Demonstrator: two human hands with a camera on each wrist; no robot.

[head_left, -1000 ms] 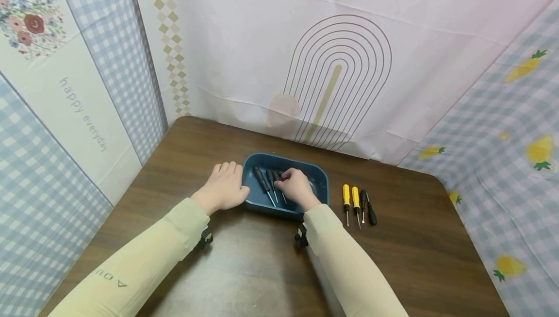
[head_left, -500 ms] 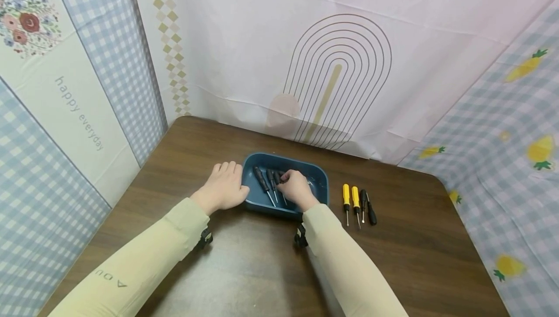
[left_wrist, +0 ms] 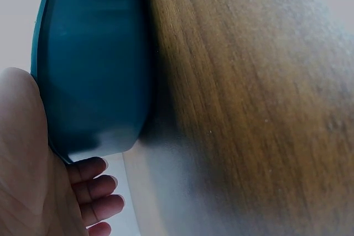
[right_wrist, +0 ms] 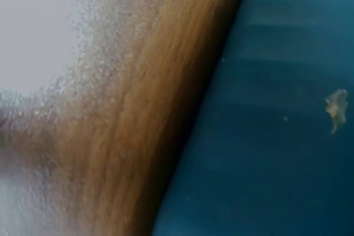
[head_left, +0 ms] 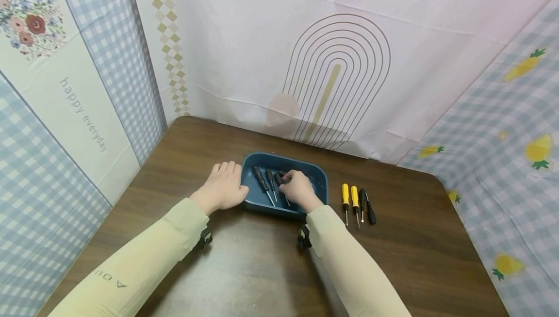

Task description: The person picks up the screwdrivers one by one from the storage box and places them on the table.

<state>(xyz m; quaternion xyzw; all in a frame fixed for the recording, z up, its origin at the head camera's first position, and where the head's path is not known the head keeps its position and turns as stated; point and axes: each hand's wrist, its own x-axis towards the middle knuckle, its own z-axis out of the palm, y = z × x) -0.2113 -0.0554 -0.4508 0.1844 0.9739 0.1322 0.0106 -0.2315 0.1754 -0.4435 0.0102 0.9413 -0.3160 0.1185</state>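
In the head view, a dark blue bin [head_left: 305, 164] holds several black-handled screwdrivers. My right hand [head_left: 300, 190] reaches into it and pinches the handle of one black screwdriver [head_left: 279, 178]; the fingers partly cover it. Left of that lie a second screwdriver [head_left: 270, 176] and a third screwdriver [head_left: 259, 177], shafts toward me. My left hand [head_left: 227, 186] rests against the bin's front left corner, fingers fairly straight. The left wrist view shows its fingers [left_wrist: 97, 189] hanging beside the bin's end wall. Only the bin's outer wall [right_wrist: 265, 153] shows in the right wrist view; the right hand is out of it.
Right of the bin, two yellow-handled screwdrivers [head_left: 346, 195] and two black ones [head_left: 370, 212] lie side by side on the brown wooden table [head_left: 415, 239]. Patterned cloth [head_left: 244, 55] hangs behind the table and at both sides.
The pinched screwdriver has shifted slightly right with my right hand, away from the screwdriver beside it, and its tip has swung right. My left hand keeps its place.
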